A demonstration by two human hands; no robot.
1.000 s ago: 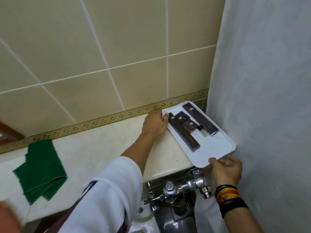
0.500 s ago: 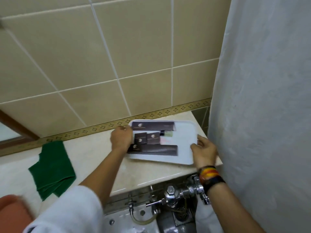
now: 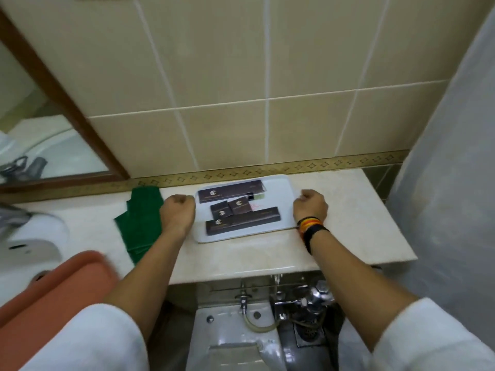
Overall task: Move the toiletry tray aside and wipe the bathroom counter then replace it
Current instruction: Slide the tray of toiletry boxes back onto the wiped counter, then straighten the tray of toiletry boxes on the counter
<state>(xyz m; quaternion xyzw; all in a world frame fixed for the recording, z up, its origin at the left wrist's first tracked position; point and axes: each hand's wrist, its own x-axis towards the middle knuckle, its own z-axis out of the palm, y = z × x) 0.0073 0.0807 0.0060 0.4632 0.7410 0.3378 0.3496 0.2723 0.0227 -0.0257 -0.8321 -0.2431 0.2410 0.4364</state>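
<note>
The table [image 3: 348,236] is carrying the toiletry tray [image 3: 278,188], which is lying flat against the tiled back wall [image 3: 227,76], roughly midway along the visible slab, with bare stone showing to the tray's right and in front of it. The left hand [image 3: 178,210] is curling closed on the tray's left short edge and the right hand [image 3: 310,206] is curling closed on its right short edge; whether the fingers are hooking under the rim cannot be told, since only the backs of the hands are showing. The main hazard, as a judgement, is tilting: the dark boxes [image 3: 242,210] are lying loose on a smooth white surface, so an uneven lift is likely to send them sliding off. A second hazard is the drop in front of the tray, where the table is ending above the toilet fittings [image 3: 316,298]; anything leaving the tray forwards is probably falling there. Behind the tray no room is remaining. To the tray's right the open stone is running on to the table's end beside the white curtain [image 3: 442,183], which is offering the widest clearance. To the tray's left the green cloth [image 3: 139,223] is lying just beside the left hand, so room on that side is limited. Further left of the tray the basin [image 3: 29,253] and an orange tray [image 3: 53,290] are crowding the space, and the orange one is blurred.
</note>
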